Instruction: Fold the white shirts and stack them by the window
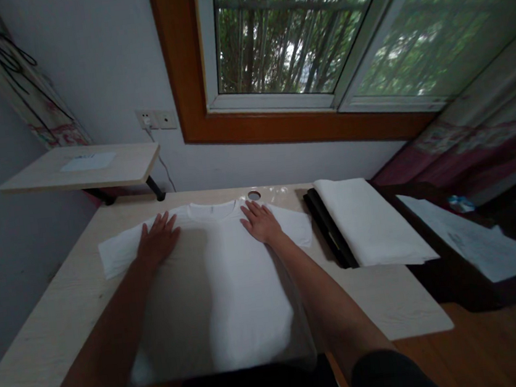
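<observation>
Now, left hand (157,239): flat, fingers spread, gripping nothing, pressing white T-shirt (232,296) shoulder.
Right hand (260,221): likewise flat, open.
Collar (212,210): between both sets of fingertips.

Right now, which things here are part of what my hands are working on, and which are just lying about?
In hand:
white T-shirt, spread flat on the desk
left hand and right hand, both pressed flat near its shoulders

Lying about:
folded white cloth
black board beneath it
papers
wall shelf
</observation>
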A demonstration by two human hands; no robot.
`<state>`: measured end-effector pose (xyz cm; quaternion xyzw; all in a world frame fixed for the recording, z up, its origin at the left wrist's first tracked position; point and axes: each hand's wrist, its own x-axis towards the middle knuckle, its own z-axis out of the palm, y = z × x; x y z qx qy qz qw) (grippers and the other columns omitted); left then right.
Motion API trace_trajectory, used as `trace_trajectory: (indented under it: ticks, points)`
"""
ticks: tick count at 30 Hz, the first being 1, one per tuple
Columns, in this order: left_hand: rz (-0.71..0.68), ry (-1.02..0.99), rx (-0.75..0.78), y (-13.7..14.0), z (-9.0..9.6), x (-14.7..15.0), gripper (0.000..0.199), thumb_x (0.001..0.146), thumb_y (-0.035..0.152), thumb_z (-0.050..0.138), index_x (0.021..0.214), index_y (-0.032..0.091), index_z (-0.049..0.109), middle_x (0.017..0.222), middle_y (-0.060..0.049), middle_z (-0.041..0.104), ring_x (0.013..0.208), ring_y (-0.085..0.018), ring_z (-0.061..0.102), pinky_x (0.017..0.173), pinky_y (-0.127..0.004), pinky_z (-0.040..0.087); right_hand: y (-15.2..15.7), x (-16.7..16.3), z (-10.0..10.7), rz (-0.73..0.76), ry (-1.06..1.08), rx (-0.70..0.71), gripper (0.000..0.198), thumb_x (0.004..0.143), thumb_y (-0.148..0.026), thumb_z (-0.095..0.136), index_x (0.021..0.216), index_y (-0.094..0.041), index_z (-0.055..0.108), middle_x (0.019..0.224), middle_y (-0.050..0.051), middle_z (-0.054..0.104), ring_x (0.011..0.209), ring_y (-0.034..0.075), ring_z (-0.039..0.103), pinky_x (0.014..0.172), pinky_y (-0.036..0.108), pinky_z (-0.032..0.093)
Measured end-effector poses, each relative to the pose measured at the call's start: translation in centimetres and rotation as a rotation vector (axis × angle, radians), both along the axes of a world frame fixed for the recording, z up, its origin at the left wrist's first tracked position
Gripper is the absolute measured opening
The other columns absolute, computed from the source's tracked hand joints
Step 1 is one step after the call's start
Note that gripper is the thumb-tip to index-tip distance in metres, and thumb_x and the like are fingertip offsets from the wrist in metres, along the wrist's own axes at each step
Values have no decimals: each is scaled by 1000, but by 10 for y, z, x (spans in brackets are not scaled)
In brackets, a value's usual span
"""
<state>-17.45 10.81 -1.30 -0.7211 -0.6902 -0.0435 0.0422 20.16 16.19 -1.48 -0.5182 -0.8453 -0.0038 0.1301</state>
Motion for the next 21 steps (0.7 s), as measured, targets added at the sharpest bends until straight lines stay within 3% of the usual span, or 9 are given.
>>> trace_trajectory:
  ticks: [9, 14, 21]
  points:
    - [44, 80, -37, -23, -9, -93, 64, 102, 47, 22, 162, 23, 31, 171, -8, 21, 158, -29, 19, 122, -61, 24, 2, 2, 1, 18, 8, -14, 55, 107, -45, 39, 155, -19, 45, 166, 11, 33, 155, 27, 30, 126, 51, 25]
    - [76, 81, -29, -29, -11, -105, 63, 103, 47, 18, 163, 27, 27, 172, -5, 17, 159, -29, 14, 122, -64, 21, 5, 27, 2, 12, 79, -14, 52, 107, -39, 37, 149, -14, 54, 159, 12, 46, 151, 24, 38, 126, 45, 28]
    - [62, 24, -25, -35, -2, -99, 61, 106, 48, 17, 161, 26, 29, 173, -6, 15, 157, -35, 15, 118, -72, 18, -6, 96, 2, 18, 232, 44, 53, 107, -39, 34, 144, -11, 58, 155, 12, 51, 148, 23, 43, 125, 43, 33]
